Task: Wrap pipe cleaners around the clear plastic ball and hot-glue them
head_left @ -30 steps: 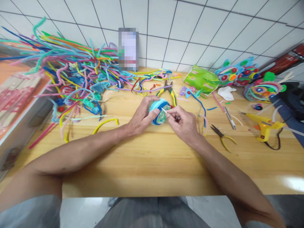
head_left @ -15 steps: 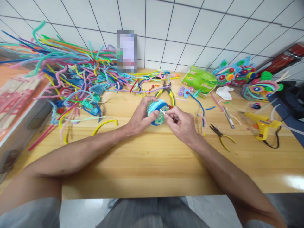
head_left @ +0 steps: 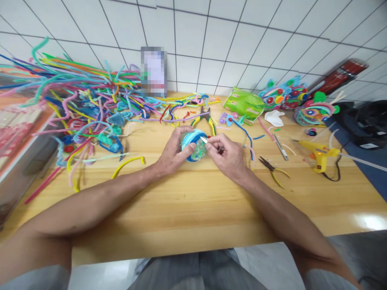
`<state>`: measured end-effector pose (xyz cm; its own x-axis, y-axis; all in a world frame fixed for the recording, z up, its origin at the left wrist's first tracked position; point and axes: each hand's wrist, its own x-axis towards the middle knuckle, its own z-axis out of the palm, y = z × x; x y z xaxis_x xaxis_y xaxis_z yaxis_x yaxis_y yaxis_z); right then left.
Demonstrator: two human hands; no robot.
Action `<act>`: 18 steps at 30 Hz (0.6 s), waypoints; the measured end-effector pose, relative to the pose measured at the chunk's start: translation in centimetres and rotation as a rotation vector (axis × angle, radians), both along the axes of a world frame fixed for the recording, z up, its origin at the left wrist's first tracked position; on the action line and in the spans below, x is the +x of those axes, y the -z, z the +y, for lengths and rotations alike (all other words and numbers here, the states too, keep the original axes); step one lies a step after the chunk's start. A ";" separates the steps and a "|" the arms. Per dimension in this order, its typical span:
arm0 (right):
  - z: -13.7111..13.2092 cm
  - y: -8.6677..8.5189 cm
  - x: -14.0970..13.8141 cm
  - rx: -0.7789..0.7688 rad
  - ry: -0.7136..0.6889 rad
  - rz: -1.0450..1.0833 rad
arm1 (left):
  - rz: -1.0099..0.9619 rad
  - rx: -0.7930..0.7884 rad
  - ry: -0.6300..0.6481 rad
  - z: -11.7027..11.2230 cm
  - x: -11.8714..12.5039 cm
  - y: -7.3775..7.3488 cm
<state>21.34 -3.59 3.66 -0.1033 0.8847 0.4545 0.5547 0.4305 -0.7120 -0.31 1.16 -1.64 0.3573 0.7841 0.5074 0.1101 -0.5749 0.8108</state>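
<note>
My left hand (head_left: 173,152) is wrapped around a round craft piece (head_left: 198,152) covered with light and dark blue pipe cleaners, with a greenish see-through patch facing right. Its thumb presses on the front of the piece. Between the thumb and fingers of my right hand (head_left: 228,155) is a small thin white stick (head_left: 203,139), pointing at the upper right side of the craft piece. Whether its tip touches the surface, I cannot tell. Just behind the hands lie yellow-and-green handled pliers (head_left: 212,125), partly hidden.
Many colourful pipe cleaners (head_left: 90,94) pile up at the left. To the right lie needle-nose pliers (head_left: 273,169), a utility knife (head_left: 280,148) and a yellow glue gun (head_left: 319,155). A green packet (head_left: 243,104) and finished-looking craft masks (head_left: 273,96) stand near the tiled wall.
The camera view has turned a little to the right. My right hand and the white stick have shifted slightly away from my left thumb. Both hands keep their grips.
</note>
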 end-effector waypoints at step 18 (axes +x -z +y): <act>-0.5 -2.6 14.4 -0.242 0.660 -0.294 | 0.067 0.114 -0.017 0.1 0.0 0.2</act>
<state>35.76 -4.12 6.28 0.3949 0.8764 0.2755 0.8243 -0.2056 -0.5276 -0.31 1.29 -1.86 0.3801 0.7290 0.5692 0.1721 -0.6604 0.7309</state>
